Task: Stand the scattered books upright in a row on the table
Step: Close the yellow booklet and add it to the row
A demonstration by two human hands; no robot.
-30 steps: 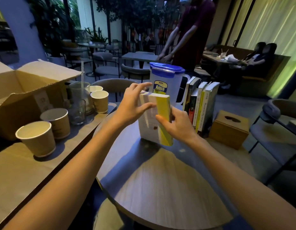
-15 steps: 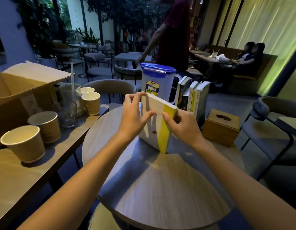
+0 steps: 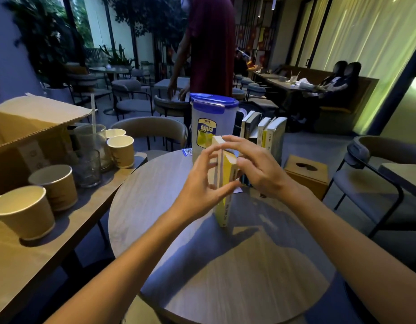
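A yellow-and-white book (image 3: pixel 225 183) stands upright on the round wooden table (image 3: pixel 160 206), its yellow spine turned toward me. My left hand (image 3: pixel 202 185) grips it from the left, thumb on the spine. My right hand (image 3: pixel 256 167) holds its top right corner with fingers spread over the top edge. Behind my right hand a row of several books (image 3: pixel 270 134) stands upright, leaning slightly, between a plastic pitcher (image 3: pixel 209 127) and a wooden tissue box (image 3: pixel 307 174). The lower part of that row is hidden by my right hand.
A side table on the left carries several paper cups (image 3: pixel 24 211), glass jars (image 3: pixel 90 148) and an open cardboard box (image 3: pixel 22 129). Chairs stand behind the table and at the right (image 3: pixel 377 164). A person in a dark red shirt (image 3: pixel 209 43) stands behind the pitcher.
The book has turned from cover-facing to spine-facing and now stands straight. Both hands shifted with it, the right hand rising over its top. The camera moved in closer.
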